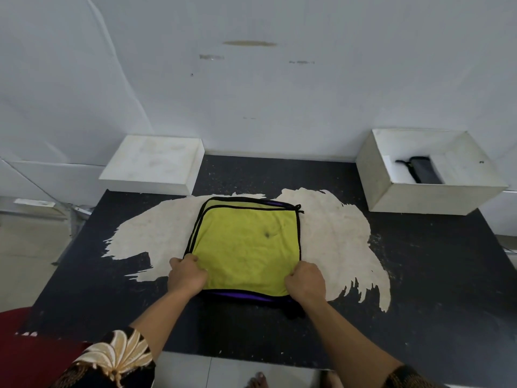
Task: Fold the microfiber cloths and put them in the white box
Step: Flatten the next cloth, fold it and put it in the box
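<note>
**Both hands on the near corners of the yellow cloth**

The yellow-green microfiber cloth [246, 242], edged in black with a purple underside showing at its near and far edges, lies flat in the middle of the frame on the dark table [419, 275], over a worn pale patch [335, 233]. The doubled black border along its upper and left sides suggests it is already folded once.

The left hand [187, 274] grips the near left corner and the right hand [305, 280] grips the near right corner. Both have their fingers curled onto the fabric, and the cloth's width keeps them apart. Taking both corners at once would keep the edge straight, so I'd judge the near edge is about to be carried over for another fold.

The white box [436, 200] stands open at the upper right of the frame, against the wall and well apart from the cloth, within reach of the right arm. Something dark and folded [422, 172] already lies inside, probably another cloth. A white block or lid [154, 163] sits at the upper left.
</note>
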A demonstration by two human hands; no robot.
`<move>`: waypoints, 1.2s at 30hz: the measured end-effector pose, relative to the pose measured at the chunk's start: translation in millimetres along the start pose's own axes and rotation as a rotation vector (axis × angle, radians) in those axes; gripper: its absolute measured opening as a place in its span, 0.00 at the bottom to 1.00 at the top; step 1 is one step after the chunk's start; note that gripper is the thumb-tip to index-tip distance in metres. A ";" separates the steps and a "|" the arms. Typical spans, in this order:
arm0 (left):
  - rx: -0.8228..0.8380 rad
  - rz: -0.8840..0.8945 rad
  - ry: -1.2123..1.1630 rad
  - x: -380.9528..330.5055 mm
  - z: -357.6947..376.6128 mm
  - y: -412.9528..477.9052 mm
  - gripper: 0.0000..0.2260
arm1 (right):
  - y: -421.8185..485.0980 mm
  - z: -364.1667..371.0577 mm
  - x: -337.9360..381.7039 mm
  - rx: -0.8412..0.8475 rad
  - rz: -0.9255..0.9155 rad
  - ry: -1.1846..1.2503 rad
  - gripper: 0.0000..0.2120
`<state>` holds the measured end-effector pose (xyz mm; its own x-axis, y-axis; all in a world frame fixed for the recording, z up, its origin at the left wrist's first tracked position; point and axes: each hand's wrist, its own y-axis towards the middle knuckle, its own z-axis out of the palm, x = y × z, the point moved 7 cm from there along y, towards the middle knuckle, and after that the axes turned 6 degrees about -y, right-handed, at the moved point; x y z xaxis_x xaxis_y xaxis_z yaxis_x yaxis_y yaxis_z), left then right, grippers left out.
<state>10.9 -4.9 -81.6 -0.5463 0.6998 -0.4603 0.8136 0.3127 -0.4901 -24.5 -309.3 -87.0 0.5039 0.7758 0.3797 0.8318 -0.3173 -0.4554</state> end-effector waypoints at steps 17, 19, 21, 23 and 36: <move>-0.070 -0.081 0.037 14.6 -9.8 -4.9 0.16 | 2.0 -3.1 -11.3 -0.025 0.134 0.062 0.12; -0.099 -0.093 0.032 15.6 -12.1 -7.6 0.15 | 1.4 -6.1 -9.9 -0.059 0.112 0.044 0.08; -0.144 -0.082 -0.010 12.4 -14.9 -11.1 0.15 | 2.3 -9.4 -8.0 -0.073 0.082 0.064 0.03; -0.182 0.017 -0.035 -3.1 -17.1 -16.4 0.15 | 3.8 -13.2 -3.7 -0.073 0.071 0.198 0.08; -0.060 0.777 -0.058 -158.1 6.6 -75.1 0.17 | -14.4 -47.2 84.0 0.272 -0.147 1.016 0.12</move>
<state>34.8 -143.3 23.1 0.1763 0.6978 -0.6942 0.9755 -0.2179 0.0286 16.8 -265.2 -10.6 0.4653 -0.0627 0.8829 0.8835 -0.0275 -0.4676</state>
